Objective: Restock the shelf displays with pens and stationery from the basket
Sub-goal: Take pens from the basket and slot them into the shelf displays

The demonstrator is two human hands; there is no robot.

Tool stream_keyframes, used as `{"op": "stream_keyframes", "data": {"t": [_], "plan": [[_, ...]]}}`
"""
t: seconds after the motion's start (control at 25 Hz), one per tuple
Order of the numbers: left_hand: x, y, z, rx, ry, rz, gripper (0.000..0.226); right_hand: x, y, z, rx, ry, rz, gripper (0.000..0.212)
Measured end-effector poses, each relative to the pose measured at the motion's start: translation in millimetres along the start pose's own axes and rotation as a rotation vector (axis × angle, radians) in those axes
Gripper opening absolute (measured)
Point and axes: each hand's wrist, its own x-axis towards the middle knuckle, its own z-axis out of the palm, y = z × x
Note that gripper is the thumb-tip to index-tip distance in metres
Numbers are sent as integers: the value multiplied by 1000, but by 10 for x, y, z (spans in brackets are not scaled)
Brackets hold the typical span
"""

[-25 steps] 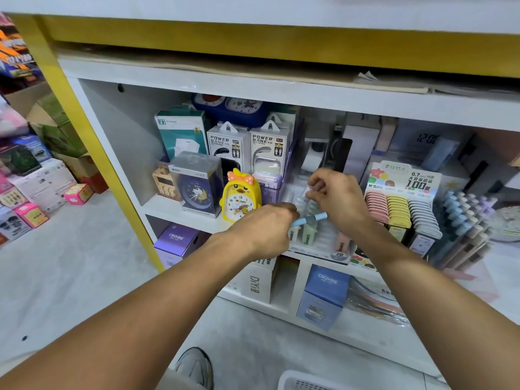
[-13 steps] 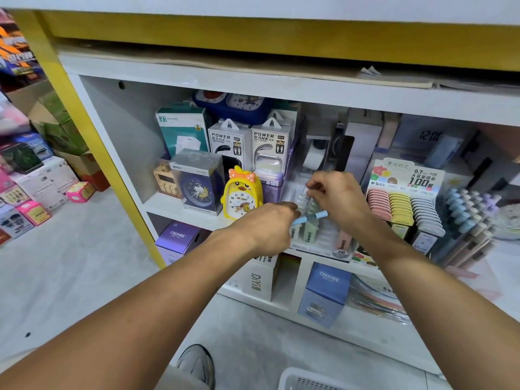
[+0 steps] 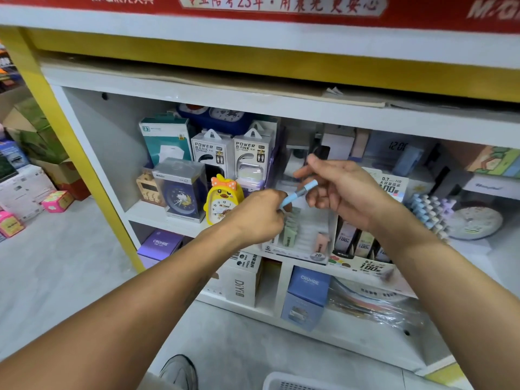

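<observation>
My left hand [image 3: 257, 216] grips a light blue pen [image 3: 298, 192] in its fist, and the pen's capped end sticks out up and to the right. My right hand [image 3: 344, 192] hovers just right of that end with its fingers spread and loosely bent. The pen tip lies between its thumb and fingers, with no clear pinch. Both hands are in front of a clear slotted display tray [image 3: 305, 240] on the middle shelf. The tray holds a few green and pink items. The rim of the white basket [image 3: 281, 382] shows at the bottom edge.
A yellow duck clock [image 3: 223, 199] and a blue boxed clock [image 3: 181, 190] stand left of the tray. Power bank boxes [image 3: 232, 154] stand behind. A pencil lead display [image 3: 365, 246] and pastel pens [image 3: 429, 211] sit to the right. Boxes fill the lower shelf [image 3: 306, 294]. My shoe [image 3: 180, 371] is below.
My right hand has lifted out of the tray and opened beside the pen's end. My left hand kept holding the pen. The view tilted up, showing a red sign.
</observation>
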Motion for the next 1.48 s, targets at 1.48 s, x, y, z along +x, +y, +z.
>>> {"op": "stream_keyframes", "data": {"t": [1.48], "plan": [[189, 1102, 1049, 295, -119, 446, 72, -1453, -4, -1366, -879, 699, -647, 6]]}}
